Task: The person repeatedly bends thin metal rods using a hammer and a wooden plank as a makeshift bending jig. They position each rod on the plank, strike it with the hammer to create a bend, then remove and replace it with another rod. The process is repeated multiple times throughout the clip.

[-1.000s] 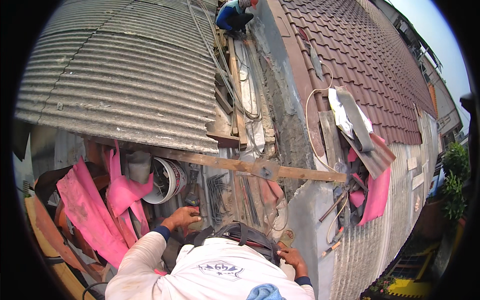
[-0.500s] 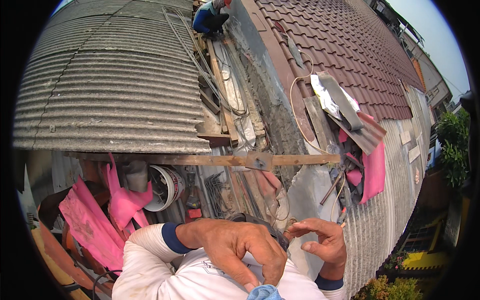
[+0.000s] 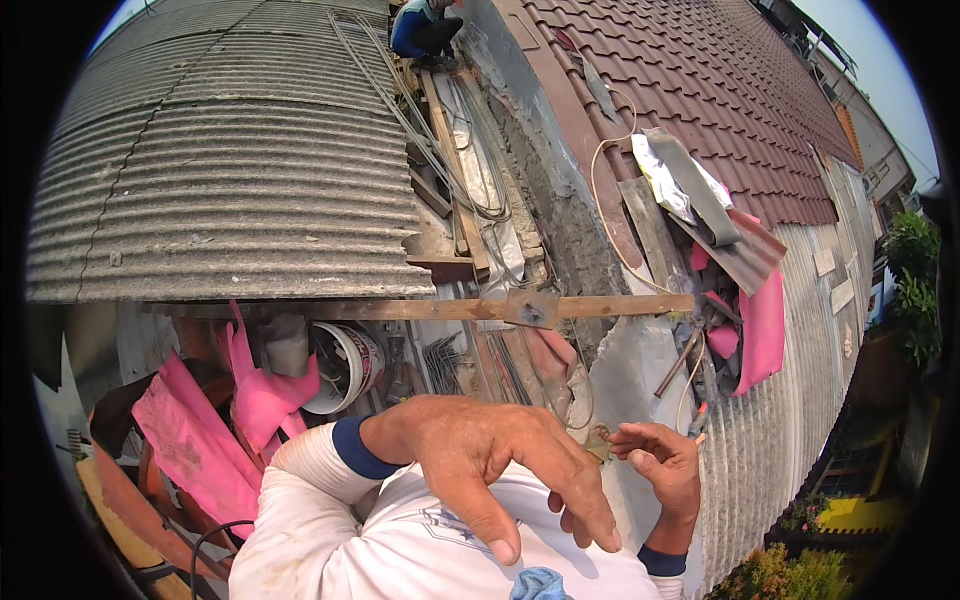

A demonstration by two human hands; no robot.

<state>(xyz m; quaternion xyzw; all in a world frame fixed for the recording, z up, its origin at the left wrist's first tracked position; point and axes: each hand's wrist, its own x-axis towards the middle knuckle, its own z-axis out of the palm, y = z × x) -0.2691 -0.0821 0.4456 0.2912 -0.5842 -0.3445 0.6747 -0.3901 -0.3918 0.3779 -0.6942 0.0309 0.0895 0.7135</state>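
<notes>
My left hand (image 3: 510, 460) hangs in front of my white shirt (image 3: 400, 555), palm down. Its thumb and fingers are spread, with nothing visible between them. To the right, my right hand (image 3: 662, 468) is raised with its thumb apart and its fingers loosely bent, and I see nothing held in it. A small brownish thing (image 3: 598, 441) shows just left of its fingertips; whether they touch cannot be made out. Below my left thumb, a crumpled blue cloth (image 3: 538, 584) shows at the lower edge.
A wooden beam (image 3: 430, 308) crosses ahead. Left are pink sheeting (image 3: 190, 440) and a white bucket (image 3: 343, 368); beyond lies a corrugated roof (image 3: 230, 190). Scrap sheets (image 3: 700, 195) lie by the brown tiled roof (image 3: 690, 80). Another person (image 3: 425, 30) crouches far ahead.
My left hand has moved right and its fingers have spread from a pinch. A dark object beside it is no longer visible. The surroundings have shifted slightly right in view.
</notes>
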